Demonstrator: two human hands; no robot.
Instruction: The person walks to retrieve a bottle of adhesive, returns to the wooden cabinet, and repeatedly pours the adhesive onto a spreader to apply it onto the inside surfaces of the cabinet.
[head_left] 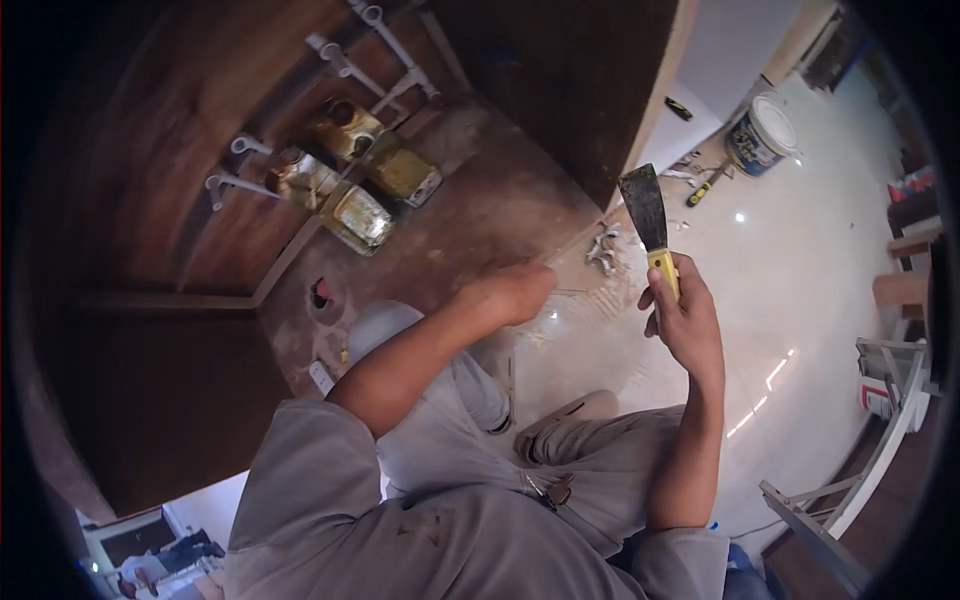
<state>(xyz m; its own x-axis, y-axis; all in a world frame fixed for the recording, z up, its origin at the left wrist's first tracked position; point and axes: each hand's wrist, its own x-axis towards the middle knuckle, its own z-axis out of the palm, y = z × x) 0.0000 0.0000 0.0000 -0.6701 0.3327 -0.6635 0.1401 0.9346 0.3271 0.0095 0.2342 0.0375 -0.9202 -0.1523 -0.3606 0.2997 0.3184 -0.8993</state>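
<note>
In the head view my right hand (680, 310) is wrapped round the yellow handle of a putty knife (647, 212), its dark, stained blade pointing up and away from me. My left hand (518, 293) is closed near the edge of the brown cabinet floor (480, 215); whether it grips anything small is hidden. Grey-white scraps (603, 248) lie on the floor between the two hands, beside the cabinet corner. Several stained clear containers (360, 217) lie inside the cabinet, beyond my left forearm.
White pipes (342, 62) stick out at the cabinet's back. A round hole (321, 293) is in its base. A paint bucket (763, 135) and a yellow-black tool (706, 188) are on the tiles at upper right. A metal ladder (870, 470) is at lower right.
</note>
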